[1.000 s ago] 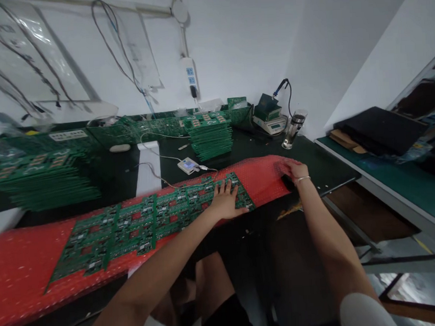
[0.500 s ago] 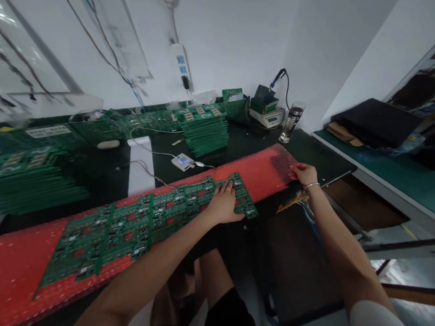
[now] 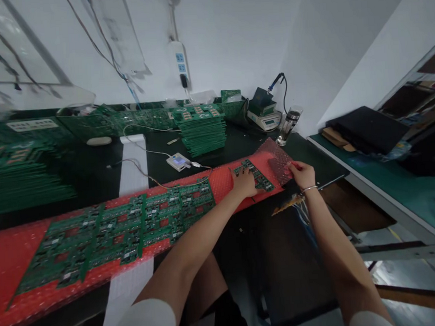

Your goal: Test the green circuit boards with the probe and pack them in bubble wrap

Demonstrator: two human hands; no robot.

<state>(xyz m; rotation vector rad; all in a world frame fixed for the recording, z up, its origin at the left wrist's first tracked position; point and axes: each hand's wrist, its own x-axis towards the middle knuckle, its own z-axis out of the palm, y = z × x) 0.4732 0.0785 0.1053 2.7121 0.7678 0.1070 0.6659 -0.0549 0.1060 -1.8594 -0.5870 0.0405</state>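
Note:
My left hand point(image 3: 244, 183) spans a small green circuit board point(image 3: 258, 174), fingers spread over its left part and thumb by its near edge. This board lies on the right part of a red bubble wrap strip point(image 3: 222, 181), with a gap of bare wrap between it and a row of joined green circuit boards point(image 3: 156, 218). At the strip's right end, my right hand point(image 3: 301, 174) pinches a corner of the wrap's see-through flap point(image 3: 279, 161), which is partly lifted.
Stacks of green boards stand at the back point(image 3: 203, 132) and left point(image 3: 23, 177). A small white meter point(image 3: 178, 161) with a cable lies behind the wrap. A glass bottle point(image 3: 289, 125) stands near a scale point(image 3: 264, 120). A second green-topped table point(image 3: 395, 172) is at right.
My left hand has moved right with the end board, opening a gap from the row. My right hand keeps its pinch on the wrap, whose end flap is lifted more.

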